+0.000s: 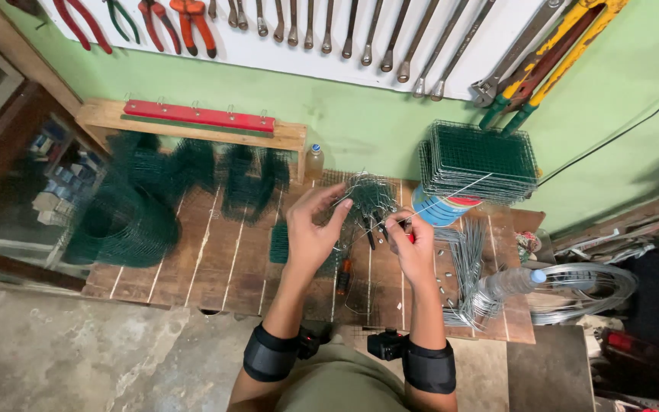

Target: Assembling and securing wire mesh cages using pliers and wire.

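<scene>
My left hand (310,229) is raised over the wooden workbench (192,267), fingers pinching a small piece of green wire mesh (368,194). My right hand (412,244) grips a thin straight metal wire (451,194) that slants up to the right, with something red showing in the palm. Pliers with dark handles (371,229) lie on the bench between the hands. Both wrists wear black bands.
Rolls of green wire mesh (120,221) lie at the left. A stack of green mesh panels (478,160) sits on a tin at the back right. Cut wires (467,267), a plastic bottle (509,282) and a wire coil (589,286) are at the right. Pliers and spanners (345,30) hang on the wall.
</scene>
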